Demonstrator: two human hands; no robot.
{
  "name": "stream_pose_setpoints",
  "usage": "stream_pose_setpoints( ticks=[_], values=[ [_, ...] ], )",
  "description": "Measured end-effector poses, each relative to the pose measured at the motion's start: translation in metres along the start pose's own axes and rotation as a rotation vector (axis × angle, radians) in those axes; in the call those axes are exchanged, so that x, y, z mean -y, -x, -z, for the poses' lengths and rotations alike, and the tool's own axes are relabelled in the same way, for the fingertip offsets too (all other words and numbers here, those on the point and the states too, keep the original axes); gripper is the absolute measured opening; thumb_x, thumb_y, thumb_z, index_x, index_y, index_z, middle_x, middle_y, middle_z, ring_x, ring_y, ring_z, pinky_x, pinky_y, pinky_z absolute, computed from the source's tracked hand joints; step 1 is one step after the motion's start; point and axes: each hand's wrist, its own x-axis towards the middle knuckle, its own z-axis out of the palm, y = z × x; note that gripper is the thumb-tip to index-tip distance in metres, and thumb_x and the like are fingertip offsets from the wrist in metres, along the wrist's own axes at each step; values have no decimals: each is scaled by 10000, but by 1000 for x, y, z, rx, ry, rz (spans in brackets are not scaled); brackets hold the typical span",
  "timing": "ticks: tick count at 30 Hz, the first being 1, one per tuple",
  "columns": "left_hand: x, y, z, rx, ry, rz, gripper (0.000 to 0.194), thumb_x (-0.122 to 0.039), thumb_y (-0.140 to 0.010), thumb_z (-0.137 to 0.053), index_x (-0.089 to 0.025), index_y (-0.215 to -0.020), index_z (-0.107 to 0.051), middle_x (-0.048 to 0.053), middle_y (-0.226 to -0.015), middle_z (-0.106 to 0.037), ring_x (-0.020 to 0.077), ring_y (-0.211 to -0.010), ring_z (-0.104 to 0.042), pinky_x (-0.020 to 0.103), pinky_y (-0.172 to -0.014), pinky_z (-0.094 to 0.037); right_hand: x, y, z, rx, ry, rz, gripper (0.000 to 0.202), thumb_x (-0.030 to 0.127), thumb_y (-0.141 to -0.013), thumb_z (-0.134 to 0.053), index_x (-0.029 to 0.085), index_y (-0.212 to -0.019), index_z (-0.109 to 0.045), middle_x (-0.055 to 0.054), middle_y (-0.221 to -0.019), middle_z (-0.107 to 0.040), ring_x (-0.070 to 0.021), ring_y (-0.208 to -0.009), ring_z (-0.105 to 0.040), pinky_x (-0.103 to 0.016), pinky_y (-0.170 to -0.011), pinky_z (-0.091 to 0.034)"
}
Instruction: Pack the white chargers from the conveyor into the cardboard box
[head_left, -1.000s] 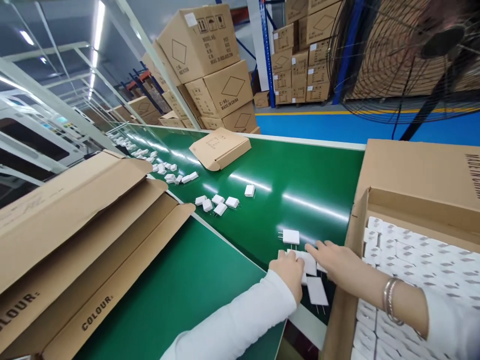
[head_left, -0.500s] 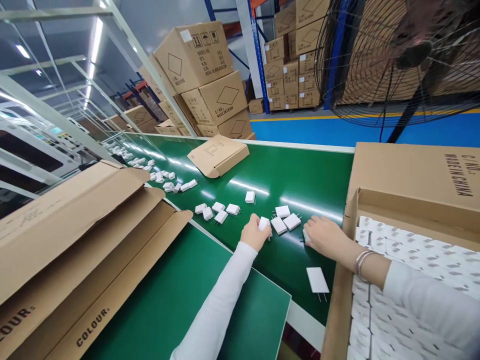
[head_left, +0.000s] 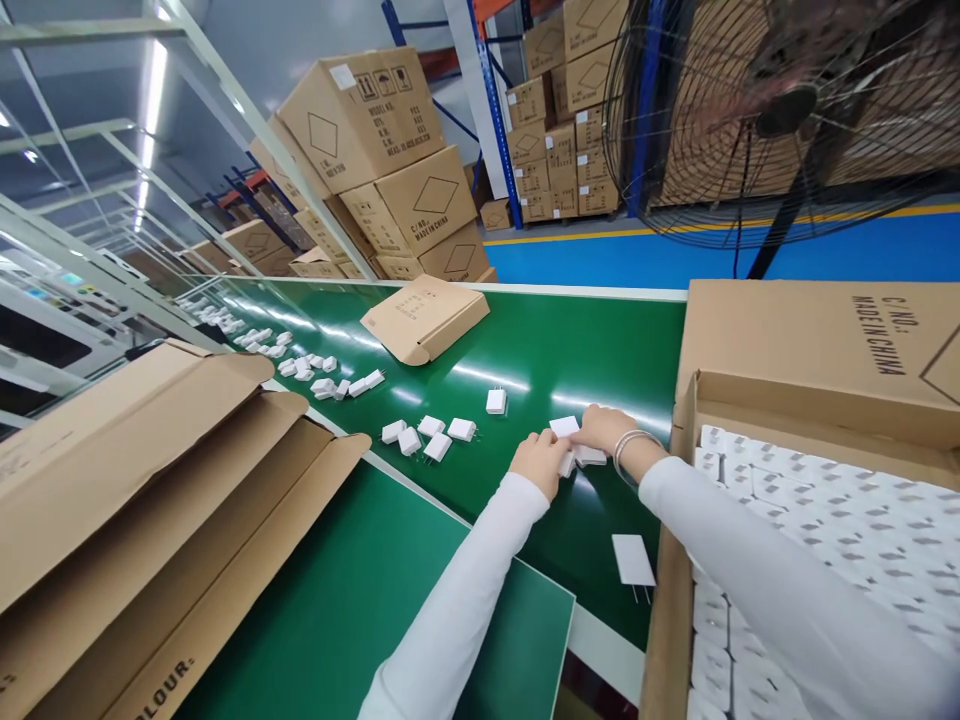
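Note:
Both my hands come together over a small cluster of white plug chargers on the green conveyor belt (head_left: 517, 345). My left hand (head_left: 540, 463) is closed on a white charger (head_left: 568, 464) at the cluster's near-left side; its fingers partly cover it. From the right, my right hand (head_left: 604, 430) bends over the cluster, fingers closed at another white charger (head_left: 591, 457), partly hidden beneath the hand. One more charger (head_left: 564, 427) lies just behind the fingertips. A larger-looking charger (head_left: 633, 560) with two metal pins lies closer to me.
An open carton (head_left: 682, 520) packed with rows of white chargers (head_left: 810, 500) stands at right. Several loose chargers (head_left: 437, 447) lie leftward along the belt. A flattened box (head_left: 426, 318) rests on the belt; an open carton (head_left: 187, 520) is at left. A fan (head_left: 784, 110) stands behind.
My right hand has moved left from beside the carton to the charger cluster. My left hand has shifted right to meet it. The view has turned slightly right.

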Motion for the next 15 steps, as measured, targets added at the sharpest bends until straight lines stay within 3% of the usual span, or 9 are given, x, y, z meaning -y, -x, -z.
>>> stream_pose_setpoints(
  ticks=[5, 10, 13, 15],
  values=[
    [10, -15, -1, 109, -115, -190, 452, -12, -705, -537, -206, -1113, -563, 73, -1195, -565, 260, -1070, -474, 387, -901, -450, -16, 0, 7, 212, -107, -13, 377, 398, -907, -535, 143, -1183, -504, -41, -929, -607, -131, -711, -590, -304, -638, -526],
    [3, -27, -5, 84, -103, -261, 395, 34, -643, -588, -205, -956, -619, 79, -1072, -639, 303, -1103, -468, 447, -899, -440, -45, 11, 13, 178, -91, 35, 329, 418, -925, -494, 139, -1089, -556, -20, -856, -614, -119, -671, -582, -307, -658, -516],
    [5, -21, 2, 8, -14, -291, 357, 23, -659, -596, -199, -937, -625, 76, -1037, -655, 285, -1059, -515, 451, -929, -424, -51, 17, 13, 138, -35, 14, 338, 451, -924, -481, 135, -964, -594, -20, -821, -617, -129, -695, -586, -332, -706, -508],
    [6, -10, 7, -61, 55, -300, 357, -25, -700, -609, -203, -1009, -607, 72, -1102, -637, 256, -1066, -530, 412, -933, -435, -47, 20, 11, 86, -25, 4, 348, 459, -925, -473, 138, -996, -588, -33, -879, -621, -141, -751, -592, -349, -740, -503]
  ],
)
